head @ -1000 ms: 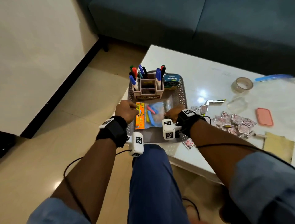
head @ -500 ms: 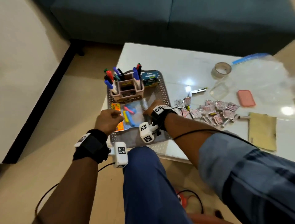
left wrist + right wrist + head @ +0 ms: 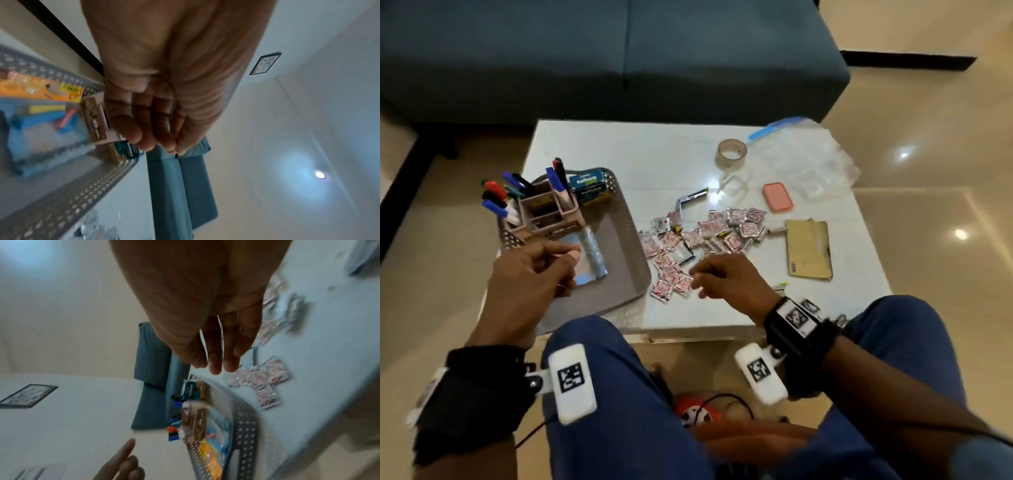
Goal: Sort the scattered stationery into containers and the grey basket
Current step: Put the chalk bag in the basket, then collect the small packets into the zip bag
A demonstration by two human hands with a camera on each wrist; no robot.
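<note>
The grey basket (image 3: 631,260) sits at the table's near left corner. It holds a pink pen organiser (image 3: 548,212) full of markers, a teal box (image 3: 589,186) and a clear packet of coloured pieces (image 3: 590,255). My left hand (image 3: 566,262) hovers over the basket's near left part with fingers loosely curled and empty, as the left wrist view confirms (image 3: 160,142). My right hand (image 3: 698,284) hovers just above the nearest of several red-and-white sachets (image 3: 705,236) scattered right of the basket. Its fingers are relaxed and hold nothing (image 3: 213,366).
On the white table lie a tape roll (image 3: 731,154), a small clear box (image 3: 734,185), a pink lid (image 3: 778,197), a zip bag (image 3: 804,161), a brown envelope (image 3: 808,248) and a metal clip (image 3: 690,200). A dark blue sofa (image 3: 619,58) stands behind the table.
My right hand has come out of the basket and moved right, over the sachets. The left hand has lifted off the basket's left rim and loosened. The head view has swung right.
</note>
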